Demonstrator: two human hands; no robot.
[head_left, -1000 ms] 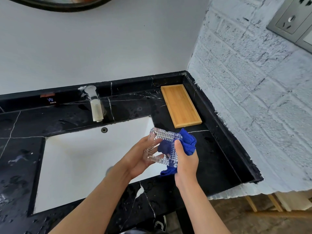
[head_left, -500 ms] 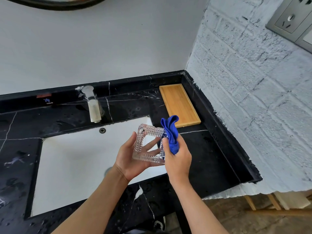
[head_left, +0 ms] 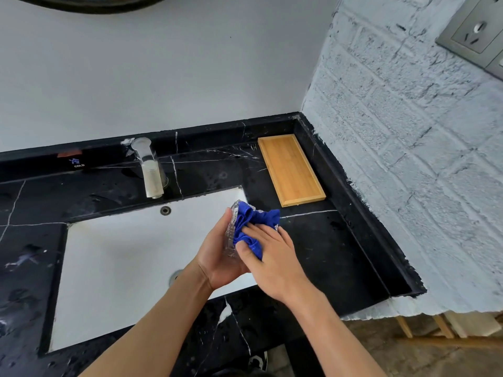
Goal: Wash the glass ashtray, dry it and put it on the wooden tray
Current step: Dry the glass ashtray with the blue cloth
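My left hand [head_left: 217, 257] cups the clear, ribbed glass ashtray [head_left: 230, 235] from below, over the right end of the sink. Only the ashtray's left rim shows; the rest is covered. A blue cloth [head_left: 251, 223] is stuffed into the ashtray, and my right hand [head_left: 272, 254] lies flat on it, fingers pressing the cloth into the glass. The wooden tray [head_left: 291, 170] lies bare in the counter's back right corner, a short way beyond my hands.
A white basin [head_left: 122, 268] is set in the wet black marble counter [head_left: 326, 248]. The tap [head_left: 149, 170] stands behind the basin. A painted brick wall [head_left: 408, 159] with a socket plate [head_left: 473, 34] closes the right side. The counter's raised edge runs along the back and right.
The ashtray has turned from upright to lying in my left palm. My right hand has moved from its edge to press the cloth down inside it.
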